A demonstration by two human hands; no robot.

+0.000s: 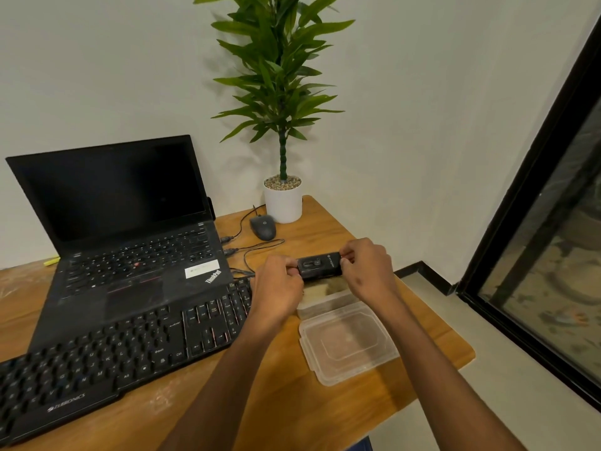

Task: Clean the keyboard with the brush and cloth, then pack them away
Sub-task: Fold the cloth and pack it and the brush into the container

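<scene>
While both hands hold the small black brush case [320, 266] up over the bench [279, 395], I judge how it will handle. It looks like a hard plastic block with a slider on its top face, light and stiff, probably smooth enough to slip if squeezed only at the corners. My left hand [276, 288] pinches its nine o'clock end and my right hand [367, 268] pinches the three o'clock end, fingers curled round the short edges, so each grip is narrow and closed on the case. I cannot see any bristles, so I cannot tell whether the brush is out or retracted.

Taking hold at the two ends leaves the slider free for a thumb; I would keep that hold and work the slider from above.

The case hangs at about one o'clock from the keyboard [107, 356], just beyond its number pad. Directly below the hands sits a clear container [328, 302] with something pale inside, perhaps the cloth, though I cannot be sure. Its clear lid [348, 346] lies at five o'clock from the case, thin and flexible-looking.

The keyboard itself is long, rigid and cabled.
</scene>
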